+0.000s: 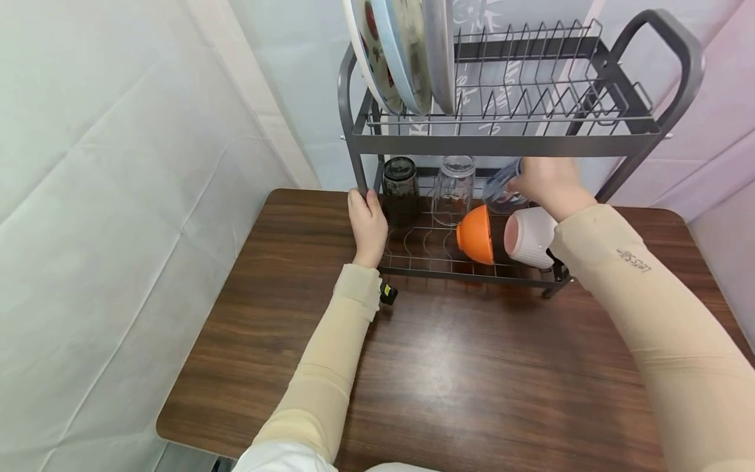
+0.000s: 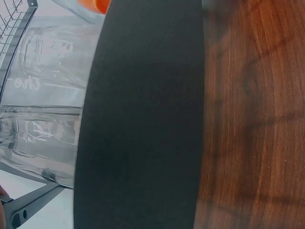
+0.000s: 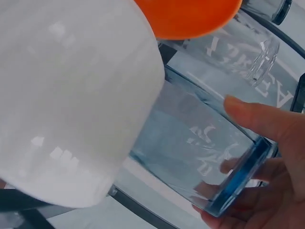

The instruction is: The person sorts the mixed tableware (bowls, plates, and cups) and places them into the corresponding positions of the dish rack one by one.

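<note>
My left hand (image 1: 368,228) grips the left front post of a dark metal two-tier dish rack (image 1: 501,145). Under the upper tier, my right hand (image 1: 554,185) holds a blue-tinted drinking glass (image 1: 501,189) near its thick base. The right wrist view has the thumb on one side of that glass (image 3: 195,138) and the fingers round the other. Just in front of it, a white ribbed cup (image 1: 533,237) with a pink inside lies tipped on the lower tier. An orange bowl (image 1: 474,236) leans on its side to the cup's left.
A clear glass (image 1: 453,190) and a dark glass (image 1: 401,190) stand upside down on the lower tier's left half. Several plates (image 1: 407,56) are upright in the upper tier's left end. The rack stands at the back of a brown wooden table (image 1: 454,367), before white cloth walls.
</note>
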Demonstrator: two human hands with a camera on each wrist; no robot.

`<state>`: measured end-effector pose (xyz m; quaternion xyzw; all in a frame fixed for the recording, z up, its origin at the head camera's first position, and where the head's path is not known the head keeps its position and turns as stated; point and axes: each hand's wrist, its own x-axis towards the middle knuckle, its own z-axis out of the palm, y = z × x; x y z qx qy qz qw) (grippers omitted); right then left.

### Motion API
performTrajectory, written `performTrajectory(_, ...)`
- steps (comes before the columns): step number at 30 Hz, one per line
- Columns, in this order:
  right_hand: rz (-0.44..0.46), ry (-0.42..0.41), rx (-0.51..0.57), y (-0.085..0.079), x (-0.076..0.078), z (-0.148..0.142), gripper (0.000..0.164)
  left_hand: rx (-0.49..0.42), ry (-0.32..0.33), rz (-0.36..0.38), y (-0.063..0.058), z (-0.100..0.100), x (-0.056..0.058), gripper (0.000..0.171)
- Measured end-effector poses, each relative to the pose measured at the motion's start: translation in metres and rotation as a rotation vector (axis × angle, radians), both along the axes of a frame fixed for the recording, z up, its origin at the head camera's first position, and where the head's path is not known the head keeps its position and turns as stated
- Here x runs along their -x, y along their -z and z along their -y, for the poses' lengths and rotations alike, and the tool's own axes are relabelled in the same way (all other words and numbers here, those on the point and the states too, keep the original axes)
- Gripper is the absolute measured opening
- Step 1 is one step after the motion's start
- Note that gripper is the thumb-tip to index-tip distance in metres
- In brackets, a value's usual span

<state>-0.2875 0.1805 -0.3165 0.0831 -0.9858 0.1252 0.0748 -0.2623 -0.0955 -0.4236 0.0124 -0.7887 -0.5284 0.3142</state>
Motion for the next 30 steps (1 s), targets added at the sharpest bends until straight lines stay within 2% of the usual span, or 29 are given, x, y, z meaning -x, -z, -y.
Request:
performTrajectory(2, 0.033, -0.022, -0.001, 0.0, 0.003, 0.0, 0.048, 0.0, -0.002, -0.007, 0.0, 0.0, 0.0, 0.028)
performTrajectory(6, 0.087, -0.058, -0.01, 0.001, 0.007, 0.001, 0.061, 0.004, -0.001, -0.008, 0.0, 0.0, 0.0, 0.034)
performTrajectory(10, 0.094, -0.086, -0.009, 0.001, 0.012, 0.004, 0.056, 0.004, 0.001, -0.002, 0.0, 0.0, 0.0, 0.037)
performTrajectory(14, 0.106, -0.111, -0.015, 0.0, 0.019, 0.006, 0.066, 0.003, 0.0, -0.005, 0.0, 0.0, 0.001, 0.036)
performTrajectory(18, 0.218, -0.117, -0.051, -0.003, 0.028, 0.004, 0.076, -0.005, 0.003, -0.01, 0.0, 0.0, 0.002, 0.035)
performTrajectory(21, 0.34, -0.076, -0.074, -0.004, 0.033, -0.001, 0.074, -0.011, 0.007, -0.013, 0.001, -0.001, 0.003, 0.032)
performTrajectory(25, 0.408, -0.032, -0.091, -0.005, 0.035, -0.004, 0.07, -0.002, -0.002, -0.019, 0.001, -0.001, 0.002, 0.031)
performTrajectory(30, 0.376, -0.065, -0.072, -0.001, 0.036, -0.003, 0.078, 0.002, -0.007, -0.019, 0.0, 0.002, 0.0, 0.029)
